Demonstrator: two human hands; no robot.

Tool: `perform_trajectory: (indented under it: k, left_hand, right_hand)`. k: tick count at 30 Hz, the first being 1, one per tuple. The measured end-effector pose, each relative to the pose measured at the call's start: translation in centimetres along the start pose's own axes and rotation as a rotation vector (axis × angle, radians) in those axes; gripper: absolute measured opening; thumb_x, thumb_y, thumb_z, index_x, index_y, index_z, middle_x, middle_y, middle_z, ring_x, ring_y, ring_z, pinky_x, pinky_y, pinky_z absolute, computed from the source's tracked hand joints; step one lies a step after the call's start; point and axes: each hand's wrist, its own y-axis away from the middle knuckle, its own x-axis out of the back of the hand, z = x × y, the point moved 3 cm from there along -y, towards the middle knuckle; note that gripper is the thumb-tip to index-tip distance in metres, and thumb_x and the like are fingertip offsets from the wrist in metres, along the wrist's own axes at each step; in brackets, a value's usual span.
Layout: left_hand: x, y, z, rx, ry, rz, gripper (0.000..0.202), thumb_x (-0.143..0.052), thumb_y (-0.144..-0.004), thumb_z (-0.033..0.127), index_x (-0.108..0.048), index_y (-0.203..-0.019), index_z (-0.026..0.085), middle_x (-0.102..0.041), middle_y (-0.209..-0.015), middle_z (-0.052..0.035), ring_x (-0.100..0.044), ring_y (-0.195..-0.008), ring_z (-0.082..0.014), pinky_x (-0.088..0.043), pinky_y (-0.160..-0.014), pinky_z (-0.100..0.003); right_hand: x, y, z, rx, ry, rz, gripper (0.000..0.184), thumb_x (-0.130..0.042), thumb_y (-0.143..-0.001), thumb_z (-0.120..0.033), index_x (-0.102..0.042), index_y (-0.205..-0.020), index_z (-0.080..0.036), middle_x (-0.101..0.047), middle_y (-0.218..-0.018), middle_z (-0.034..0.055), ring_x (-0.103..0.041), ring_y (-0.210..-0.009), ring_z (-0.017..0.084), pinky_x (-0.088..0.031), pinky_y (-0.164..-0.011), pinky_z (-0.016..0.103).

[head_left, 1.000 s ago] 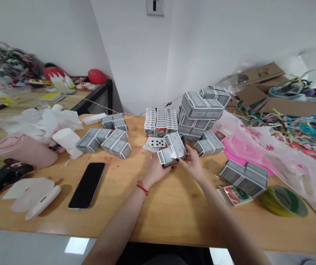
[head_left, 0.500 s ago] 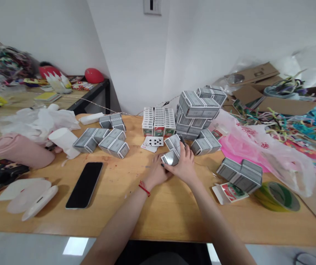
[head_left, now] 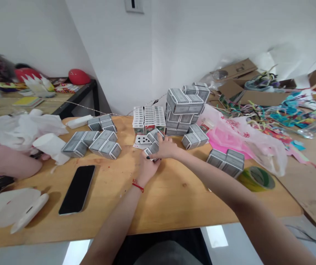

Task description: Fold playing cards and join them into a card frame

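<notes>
Both hands are at a small group of grey-patterned playing card boxes (head_left: 153,148) in the middle of the table. My left hand (head_left: 147,165) grips it from the near left side, its fingers partly hidden. Reaching in from the right, my right hand (head_left: 167,147) has its fingers closed over the right side and top. Just behind lie loose playing cards (head_left: 142,140), a spade card face up. Upright rows of card boxes (head_left: 149,119) stand beyond them, beside a tall stack of grey card boxes (head_left: 184,106).
More grey card boxes (head_left: 105,143) sit in groups on the left, others (head_left: 225,162) on the right. A phone (head_left: 77,189) lies front left, near a white case (head_left: 29,213). Yellow-green tape (head_left: 257,179) and a pink plastic bag (head_left: 241,136) are on the right.
The view has turned toward the right. My hands and the card boxes now overlap the loose cards more closely. My right forearm has swung outward, covering the open card box on the right.
</notes>
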Motion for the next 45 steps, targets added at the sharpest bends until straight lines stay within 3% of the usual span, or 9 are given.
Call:
perform_trajectory:
  k: [5,13,19,22,26,31,36,40,45]
  left_hand:
    - [0.9,0.0,0.0,0.089,0.077,0.083,0.052,-0.063,-0.064,0.021,-0.037,-0.11,0.019,-0.051,-0.111,-0.0122,-0.052,-0.101,-0.023,-0.045,-0.08,-0.036]
    - [1.5,0.1,0.5,0.064,0.074,0.14,0.059,-0.067,-0.062,0.028,-0.034,-0.11,0.018,-0.053,-0.103,-0.0099,-0.055,-0.095,-0.0207,-0.047,-0.077,-0.034]
    - [3.0,0.3,1.7,-0.211,-0.113,0.168,0.039,-0.057,-0.069,0.02,-0.043,-0.105,0.019,-0.043,-0.118,-0.0112,-0.041,-0.114,-0.0238,-0.037,-0.096,-0.04]
    - [3.9,0.4,2.6,-0.335,-0.177,0.101,0.037,-0.055,-0.067,0.017,-0.046,-0.103,0.019,-0.038,-0.123,-0.0117,-0.036,-0.118,-0.0264,-0.033,-0.099,-0.043]
    - [4.2,0.4,3.2,-0.381,-0.192,-0.017,0.04,-0.055,-0.064,0.017,-0.048,-0.103,0.018,-0.036,-0.124,-0.012,-0.035,-0.119,-0.0293,-0.033,-0.099,-0.047]
    - [4.1,0.6,3.5,-0.428,-0.176,-0.088,0.042,-0.053,-0.06,0.014,-0.051,-0.101,0.021,-0.034,-0.125,-0.01,-0.031,-0.12,-0.0318,-0.03,-0.099,-0.052]
    - [4.2,0.5,3.5,-0.284,-0.118,0.024,0.056,-0.048,-0.06,0.006,-0.047,-0.113,0.023,-0.029,-0.127,-0.0093,-0.029,-0.122,-0.0278,-0.031,-0.1,-0.046]
    - [3.9,-0.1,1.5,-0.063,0.129,0.195,0.057,-0.04,-0.067,0.007,-0.036,-0.122,0.019,-0.037,-0.122,-0.011,-0.043,-0.11,-0.0199,-0.041,-0.091,-0.036]
    - [3.2,-0.5,-1.0,0.088,0.395,0.078,0.035,-0.031,-0.068,0.012,-0.058,-0.091,0.015,-0.061,-0.093,-0.0057,-0.055,-0.091,-0.0186,-0.045,-0.083,-0.035]
  right_hand:
    - [0.6,-1.3,-1.6,-0.008,0.096,-0.168,0.127,-0.074,-0.034,-0.056,-0.015,-0.136,-0.011,-0.021,-0.135,0.0281,-0.019,-0.12,0.051,-0.022,-0.088,0.062]
    - [1.7,-1.1,-1.8,0.053,0.032,-0.201,0.125,-0.076,-0.034,-0.048,-0.012,-0.136,-0.016,-0.019,-0.137,0.0252,-0.028,-0.119,0.046,-0.027,-0.09,0.057]
    - [2.1,0.8,-0.5,0.345,-0.336,-0.082,0.121,-0.075,-0.043,-0.039,0.0,-0.136,-0.021,-0.014,-0.139,0.0157,-0.02,-0.127,0.033,-0.025,-0.098,0.049]
    - [1.3,1.8,0.6,0.448,-0.628,-0.078,0.117,-0.074,-0.049,-0.039,0.004,-0.135,-0.024,-0.021,-0.136,0.014,-0.03,-0.122,0.026,-0.031,-0.096,0.045]
    - [-0.9,2.6,2.2,0.383,-0.945,-0.106,0.11,-0.071,-0.055,-0.04,0.005,-0.133,-0.03,-0.025,-0.132,0.0126,-0.037,-0.117,0.023,-0.041,-0.087,0.042]
    - [-2.9,3.4,3.3,0.356,-1.091,0.043,0.106,-0.072,-0.056,-0.04,0.001,-0.132,-0.032,-0.026,-0.131,0.0115,-0.037,-0.119,0.023,-0.038,-0.092,0.042]
    - [-4.0,3.8,3.9,0.308,-1.156,0.187,0.1,-0.068,-0.059,-0.046,0.0,-0.131,-0.032,-0.03,-0.13,0.013,-0.044,-0.113,0.025,-0.042,-0.088,0.043]
    - [-5.0,3.8,4.2,0.275,-1.18,0.321,0.1,-0.066,-0.059,-0.049,0.002,-0.13,-0.03,-0.028,-0.13,0.0141,-0.043,-0.114,0.025,-0.042,-0.088,0.043]
    - [-5.4,4.0,4.0,0.265,-1.117,0.316,0.1,-0.066,-0.06,-0.047,0.002,-0.13,-0.029,-0.029,-0.129,0.0143,-0.044,-0.112,0.025,-0.041,-0.089,0.045]
